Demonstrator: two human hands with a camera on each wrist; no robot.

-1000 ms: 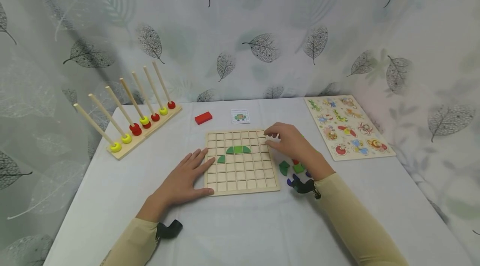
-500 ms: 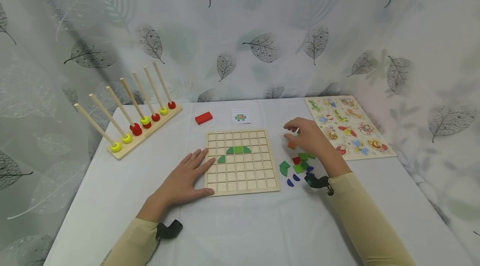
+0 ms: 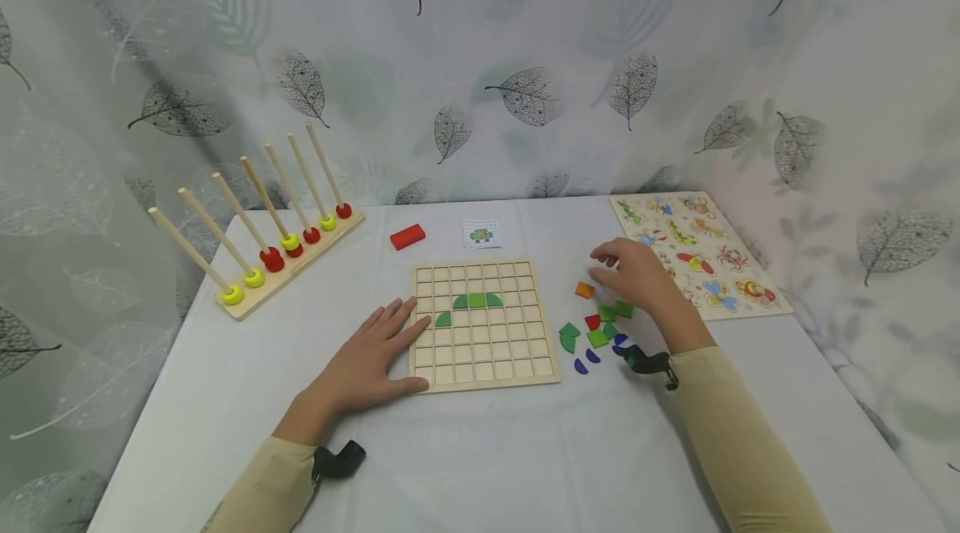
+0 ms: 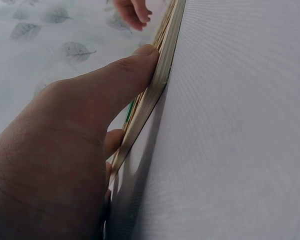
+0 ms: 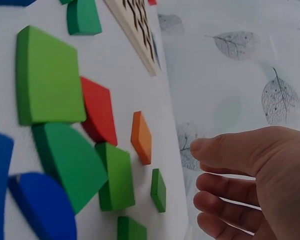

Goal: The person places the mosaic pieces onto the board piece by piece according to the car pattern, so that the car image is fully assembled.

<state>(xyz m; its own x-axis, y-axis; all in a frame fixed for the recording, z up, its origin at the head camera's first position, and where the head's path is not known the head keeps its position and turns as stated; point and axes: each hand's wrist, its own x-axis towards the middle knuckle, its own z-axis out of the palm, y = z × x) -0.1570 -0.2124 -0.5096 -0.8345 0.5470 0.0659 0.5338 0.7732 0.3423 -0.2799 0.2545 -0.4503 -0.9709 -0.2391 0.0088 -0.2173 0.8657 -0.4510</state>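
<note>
Head view has the wooden grid board [image 3: 484, 333] at the middle of the table [image 3: 465, 466], a green square [image 3: 477, 299] between two green quarter-circles [image 3: 493, 299] in one row and a third quarter-circle [image 3: 443, 319] one row nearer me. My left hand [image 3: 371, 362] lies at its left side, fingers straight and spread, thumb at the near corner, hiding part of that edge. Loose to the right lie an orange tile [image 3: 585, 289], a red piece [image 3: 593, 322], several green pieces [image 3: 597, 338] and blue semicircles [image 3: 581, 366]. Near the orange tile hangs my right hand [image 3: 637, 276], loosely curled and empty, thumb and fingertips apart; it blocks the near-left corner of the bug-picture board [image 3: 697, 262]. Beyond the grid are a turtle card [image 3: 481, 233] and a red block [image 3: 407, 237]; left of them, a peg abacus [image 3: 300, 263] stands before leaf-print cloth [image 3: 480, 41].
</note>
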